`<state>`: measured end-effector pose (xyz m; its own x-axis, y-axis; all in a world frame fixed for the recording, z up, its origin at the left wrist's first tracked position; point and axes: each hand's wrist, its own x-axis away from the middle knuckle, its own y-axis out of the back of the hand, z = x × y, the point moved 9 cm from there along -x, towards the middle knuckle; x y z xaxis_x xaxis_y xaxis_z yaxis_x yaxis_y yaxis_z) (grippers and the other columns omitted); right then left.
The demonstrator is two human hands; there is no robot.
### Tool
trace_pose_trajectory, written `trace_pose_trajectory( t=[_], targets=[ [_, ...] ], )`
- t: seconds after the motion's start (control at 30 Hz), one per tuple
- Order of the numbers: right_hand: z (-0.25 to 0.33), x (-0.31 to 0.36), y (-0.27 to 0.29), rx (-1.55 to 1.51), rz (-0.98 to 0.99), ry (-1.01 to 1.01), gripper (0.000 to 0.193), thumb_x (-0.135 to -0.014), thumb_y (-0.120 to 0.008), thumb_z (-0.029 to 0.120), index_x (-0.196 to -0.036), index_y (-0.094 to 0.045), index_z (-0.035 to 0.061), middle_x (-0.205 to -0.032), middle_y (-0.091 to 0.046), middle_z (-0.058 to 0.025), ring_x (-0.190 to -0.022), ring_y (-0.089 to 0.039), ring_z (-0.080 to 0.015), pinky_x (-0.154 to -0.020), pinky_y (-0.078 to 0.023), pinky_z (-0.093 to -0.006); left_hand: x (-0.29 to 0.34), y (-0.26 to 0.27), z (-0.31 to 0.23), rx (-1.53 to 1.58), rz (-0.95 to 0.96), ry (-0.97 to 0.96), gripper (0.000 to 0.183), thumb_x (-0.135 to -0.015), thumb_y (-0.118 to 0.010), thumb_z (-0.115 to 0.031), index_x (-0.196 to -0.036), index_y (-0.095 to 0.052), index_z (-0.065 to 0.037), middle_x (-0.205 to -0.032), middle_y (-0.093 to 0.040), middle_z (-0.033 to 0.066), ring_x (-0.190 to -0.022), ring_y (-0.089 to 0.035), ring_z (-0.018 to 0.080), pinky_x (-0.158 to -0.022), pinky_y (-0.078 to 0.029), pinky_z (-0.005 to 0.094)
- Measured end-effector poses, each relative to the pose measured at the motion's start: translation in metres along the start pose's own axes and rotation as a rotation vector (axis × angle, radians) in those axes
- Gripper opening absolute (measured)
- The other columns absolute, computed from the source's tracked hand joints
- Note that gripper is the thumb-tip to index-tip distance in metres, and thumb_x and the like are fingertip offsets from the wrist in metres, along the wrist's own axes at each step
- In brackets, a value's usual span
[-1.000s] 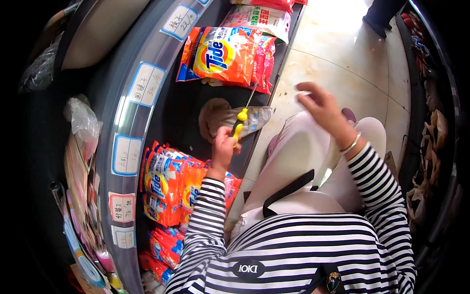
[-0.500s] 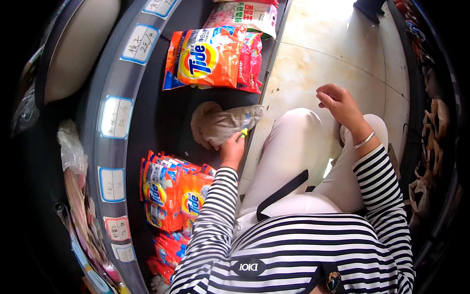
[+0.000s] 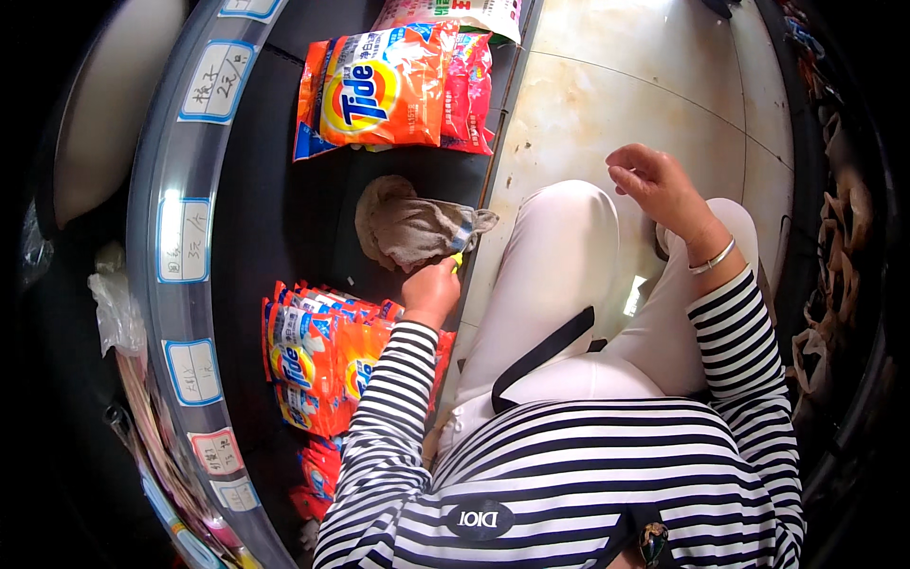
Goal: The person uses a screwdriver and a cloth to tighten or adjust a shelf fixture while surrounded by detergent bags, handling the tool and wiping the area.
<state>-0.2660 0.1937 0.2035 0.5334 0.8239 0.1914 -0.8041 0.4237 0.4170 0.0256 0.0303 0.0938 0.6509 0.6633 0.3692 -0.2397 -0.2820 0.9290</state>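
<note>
A crumpled grey-beige cloth (image 3: 408,228) with a blue-and-white patch lies on the dark shelf. My left hand (image 3: 433,291) is closed at its near edge, gripping the cloth. A small yellow-green piece (image 3: 457,261) shows beside these fingers; most of it is hidden, so its kind is unclear. Above my bent knees hovers my right hand (image 3: 654,185), its fingers loosely curved, thumb a little apart and nothing seen in them. Beyond the cloth stands an orange detergent bag (image 3: 389,90) with pink bags (image 3: 467,90) behind it.
Several smaller orange detergent packets (image 3: 313,356) are stacked by my left forearm. A curved price rail (image 3: 175,313) with handwritten labels runs along the left. Pale floor tiles (image 3: 559,114) lie right of the shelf edge, and brown hanging goods (image 3: 834,256) line the far right.
The view has shifted, so shelf and bags appear farther left and higher. My left hand remains at the cloth, whose right end now looks more bunched. My right hand stays raised.
</note>
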Motion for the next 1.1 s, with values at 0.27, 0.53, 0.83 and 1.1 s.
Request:
trace_pose_trajectory(
  t=[0.27, 0.53, 0.83, 1.1],
  targets=[
    [0.006, 0.001, -0.010, 0.092, 0.063, 0.066, 0.020, -0.084, -0.059, 0.017, -0.094, -0.061, -0.0008, -0.082, -0.065, -0.0144, -0.070, -0.060, -0.0217, -0.067, -0.048, -0.0304, 0.043, -0.017, 0.013, 0.008, 0.077, -0.006, 0.025, -0.080, -0.052, -0.022, -0.102, -0.062, -0.015, -0.071, -0.064, 0.0155, -0.067, -0.063, 0.0329, -0.058, -0.049, 0.0456],
    [0.004, 0.006, -0.013, 0.155, 0.081, 0.050, 0.021, -0.083, -0.059, 0.016, -0.096, -0.060, -0.0006, -0.083, -0.065, -0.0150, -0.072, -0.061, -0.0235, -0.069, -0.048, -0.0311, 0.092, -0.034, 0.033, -0.009, 0.182, 0.034, 0.029, -0.082, -0.049, -0.021, -0.109, -0.059, -0.014, -0.069, -0.064, 0.0143, -0.065, -0.063, 0.0322, -0.055, -0.049, 0.0438],
    [0.007, 0.010, -0.021, 0.212, 0.144, 0.022, 0.020, -0.084, -0.058, 0.016, -0.097, -0.061, 0.0009, -0.084, -0.065, -0.0132, -0.072, -0.062, -0.0215, -0.068, -0.049, -0.0295, 0.139, -0.053, 0.055, 0.029, 0.262, 0.118, 0.028, -0.081, -0.048, -0.020, -0.105, -0.060, -0.014, -0.072, -0.064, 0.0160, -0.068, -0.063, 0.0335, -0.057, -0.048, 0.0474],
    [0.015, 0.008, -0.034, 0.295, 0.195, 0.068, 0.019, -0.083, -0.058, 0.016, -0.095, -0.061, 0.0024, -0.083, -0.066, -0.0118, -0.070, -0.062, -0.0222, -0.066, -0.049, -0.0307, 0.167, -0.081, 0.069, 0.052, 0.090, 0.120, 0.033, -0.079, -0.058, -0.023, -0.111, -0.052, -0.016, -0.072, -0.061, 0.0135, -0.062, -0.061, 0.0331, -0.050, -0.047, 0.0462]
  ],
)
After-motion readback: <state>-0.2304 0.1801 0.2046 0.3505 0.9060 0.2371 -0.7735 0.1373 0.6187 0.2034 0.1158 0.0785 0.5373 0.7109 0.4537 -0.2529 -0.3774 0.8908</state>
